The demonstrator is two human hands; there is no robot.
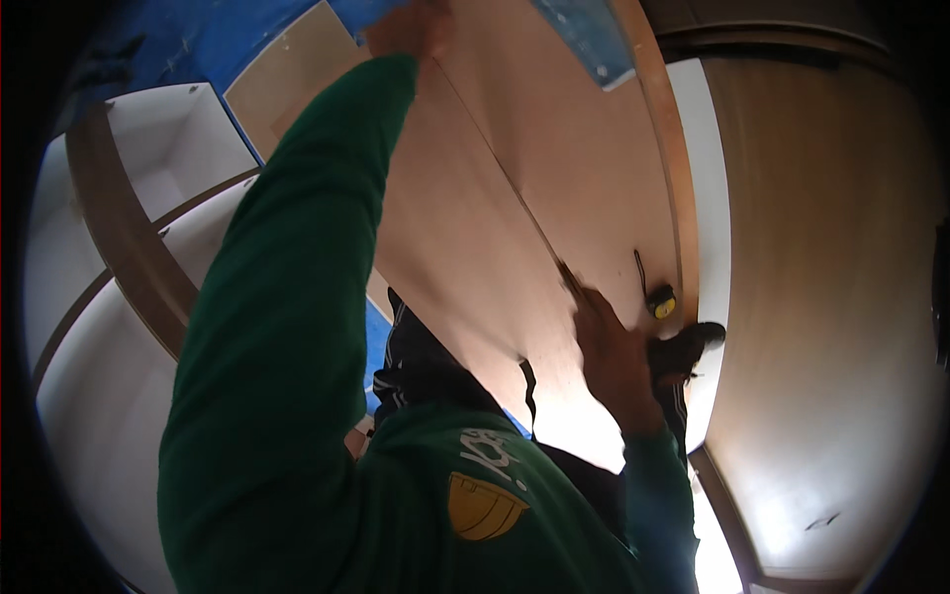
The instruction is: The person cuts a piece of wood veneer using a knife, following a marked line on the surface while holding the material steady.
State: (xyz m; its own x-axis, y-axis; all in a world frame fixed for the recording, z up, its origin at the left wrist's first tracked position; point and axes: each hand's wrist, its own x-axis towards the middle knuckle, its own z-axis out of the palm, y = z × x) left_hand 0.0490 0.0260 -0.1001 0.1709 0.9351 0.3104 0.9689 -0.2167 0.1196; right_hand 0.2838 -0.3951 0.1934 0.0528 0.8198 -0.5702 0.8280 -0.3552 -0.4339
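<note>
One long tan panel [594, 178] lies below us; our right hand [606, 346] pinches a slim dark thing [568, 275] over it (tape measure [662, 302] nearby), our left hand [411, 32] is too blurry to tell.

Smooth wooden board [594, 188], cloth sleeve [287, 257], glossy panel [821, 297]

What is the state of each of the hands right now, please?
Left hand: too blurred at the top edge to tell.
Right hand: over the board, at a slender dark item; whether gripping it cannot be told.
</note>
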